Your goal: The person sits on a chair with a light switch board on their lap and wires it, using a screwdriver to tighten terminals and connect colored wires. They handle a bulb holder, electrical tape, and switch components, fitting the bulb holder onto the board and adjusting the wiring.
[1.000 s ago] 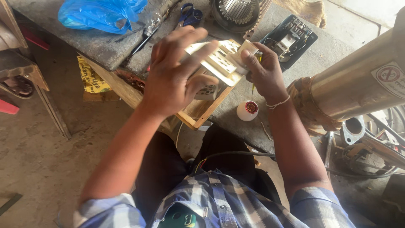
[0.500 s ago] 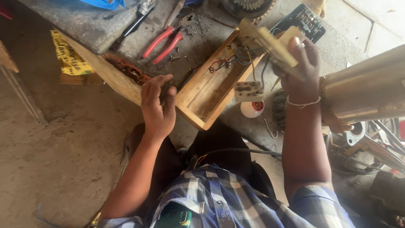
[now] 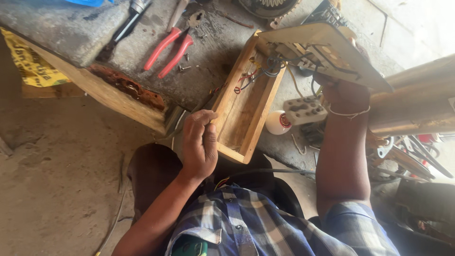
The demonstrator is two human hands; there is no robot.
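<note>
The left hand (image 3: 201, 144) has slid from the bench edge onto the near-left corner of the shallow open wooden box (image 3: 246, 106), and the beige switch panel (image 3: 327, 50) has swung higher and further right than half a second ago. I see the left hand's fingers curled over the box's left wall, gripping it. The box is plain pale timber, long and narrow, lying on the grey concrete bench (image 3: 208, 52) with its near end jutting over the edge toward me. Inside, at the far end, red and dark wires (image 3: 251, 76) bunch up and run out to the panel. The right hand (image 3: 343, 95) is clamped on the panel from beneath, holding it tilted above the box's far-right side, its back and fittings facing down. A white terminal block (image 3: 303, 110) hangs just under the panel, beside a small white round holder with a red ring (image 3: 278, 122). Further left on the bench lie red-handled pliers (image 3: 173, 45) and a dark-handled screwdriver (image 3: 124, 23). At the right, a brass-coloured metal cylinder (image 3: 417, 102) sits close to my right wrist.
</note>
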